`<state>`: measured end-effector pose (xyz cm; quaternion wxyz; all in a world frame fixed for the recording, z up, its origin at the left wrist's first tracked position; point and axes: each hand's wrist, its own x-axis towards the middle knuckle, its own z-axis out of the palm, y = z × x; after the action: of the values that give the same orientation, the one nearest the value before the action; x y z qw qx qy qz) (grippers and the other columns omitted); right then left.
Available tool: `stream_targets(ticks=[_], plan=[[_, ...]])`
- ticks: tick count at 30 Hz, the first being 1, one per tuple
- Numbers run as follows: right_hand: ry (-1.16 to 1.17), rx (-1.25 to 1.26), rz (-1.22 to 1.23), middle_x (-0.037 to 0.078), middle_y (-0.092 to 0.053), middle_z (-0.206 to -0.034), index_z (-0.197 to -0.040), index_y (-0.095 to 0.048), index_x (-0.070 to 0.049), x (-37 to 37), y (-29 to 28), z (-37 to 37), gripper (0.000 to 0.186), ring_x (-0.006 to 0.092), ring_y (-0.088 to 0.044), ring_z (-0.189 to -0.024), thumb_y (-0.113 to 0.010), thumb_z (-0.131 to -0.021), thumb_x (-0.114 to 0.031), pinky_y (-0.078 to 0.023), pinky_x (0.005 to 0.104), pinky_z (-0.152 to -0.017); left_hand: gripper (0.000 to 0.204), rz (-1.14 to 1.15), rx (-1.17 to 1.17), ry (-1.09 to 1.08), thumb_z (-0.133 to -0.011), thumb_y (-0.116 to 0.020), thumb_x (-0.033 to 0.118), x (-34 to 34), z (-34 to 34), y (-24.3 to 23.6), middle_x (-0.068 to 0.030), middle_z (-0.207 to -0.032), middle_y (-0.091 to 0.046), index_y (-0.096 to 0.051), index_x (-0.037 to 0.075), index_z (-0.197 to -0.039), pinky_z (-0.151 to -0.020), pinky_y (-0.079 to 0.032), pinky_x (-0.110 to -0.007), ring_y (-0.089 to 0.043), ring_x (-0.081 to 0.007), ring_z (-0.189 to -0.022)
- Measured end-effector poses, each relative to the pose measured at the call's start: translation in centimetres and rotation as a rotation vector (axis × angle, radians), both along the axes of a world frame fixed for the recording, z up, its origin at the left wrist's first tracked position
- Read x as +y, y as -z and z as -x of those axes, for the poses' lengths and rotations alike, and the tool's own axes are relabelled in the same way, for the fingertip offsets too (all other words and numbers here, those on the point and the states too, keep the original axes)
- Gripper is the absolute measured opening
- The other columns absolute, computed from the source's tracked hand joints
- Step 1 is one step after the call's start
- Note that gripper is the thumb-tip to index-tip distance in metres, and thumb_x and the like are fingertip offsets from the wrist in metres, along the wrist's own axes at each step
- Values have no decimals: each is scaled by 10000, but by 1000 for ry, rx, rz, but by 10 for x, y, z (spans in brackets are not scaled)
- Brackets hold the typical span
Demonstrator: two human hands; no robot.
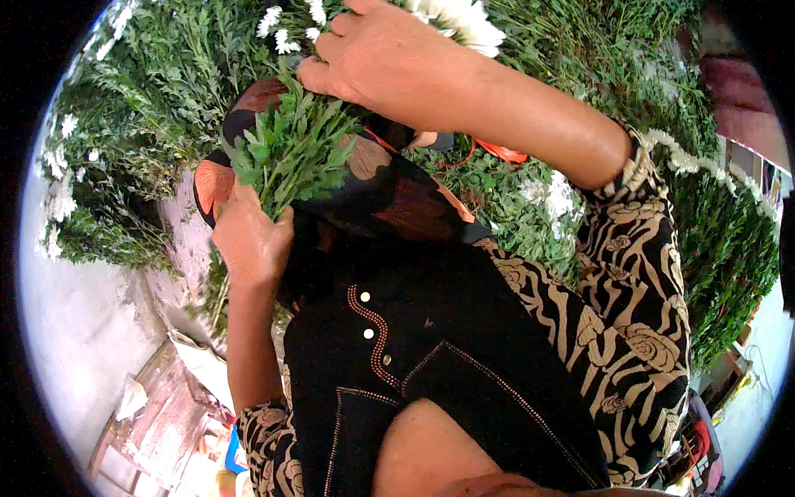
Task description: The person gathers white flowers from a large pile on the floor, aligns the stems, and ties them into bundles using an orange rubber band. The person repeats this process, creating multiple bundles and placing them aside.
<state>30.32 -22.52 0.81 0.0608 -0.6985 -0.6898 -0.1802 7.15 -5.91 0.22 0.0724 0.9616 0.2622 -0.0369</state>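
Observation:
A bunch of leafy green chrysanthemum stems (pixel 290 153) slants across my lap, with white flower heads (pixel 286 37) near its upper end. My left hand (pixel 252 240) is closed around the lower part of the stems, and cut ends trail below the fist. At the top of the bunch, my right hand (pixel 397 62) has its fingers curled in among the blooms, the fingertips partly hidden. Larger white blooms (pixel 464 25) show just beyond the right hand.
Heaps of cut greenery (pixel 157 108) lie along the left and far side, and another pile (pixel 725 248) rises at the right. A red strip (pixel 501 151) lies beside my lap. At lower left is a worn wooden surface (pixel 157 406).

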Motion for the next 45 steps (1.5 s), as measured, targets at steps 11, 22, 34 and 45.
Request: stream_targets(ticks=[11,22,34,45], plan=[[614,363,-532,105,-677,-778,-907,-732,-128,-149,69,-67,151,330,-669,-767,-716,-870,-273,-541,427,-666,474,-46,28,-81,-722,-752,183,5,-2,8,-237,-1084,-688,-627,50,-1160,-897,-514,-479,-648,-447,-1032],[861,546,436,85,-656,-948,-912,-721,-163,-245,349,-22,147,327,-678,-881,-640,-815,-88,-553,441,-704,369,-5,-71,-7,-731,-735,130,11,1,8,-214,-955,-706,-632,36,-1073,-793,-525,-476,-668,-443,-890],[1684,527,-216,120,-750,-870,-1051,-751,-96,-394,206,-93,228,231,-723,-753,-675,-905,-253,-551,388,-698,431,661,-213,-220,-751,-810,72,19,18,-50,-96,-1009,-708,-593,-4,-1115,-846,-515,-343,-664,-194,-899],[153,837,-130,165,-714,-914,-1000,-711,-8,-56,42,84,215,387,-671,-839,-735,-797,-74,-543,489,-804,899,1269,325,170,-661,-877,317,8,-50,-83,-163,-1180,-653,-460,-94,-1343,-1004,-434,-355,-591,-261,-1142]])
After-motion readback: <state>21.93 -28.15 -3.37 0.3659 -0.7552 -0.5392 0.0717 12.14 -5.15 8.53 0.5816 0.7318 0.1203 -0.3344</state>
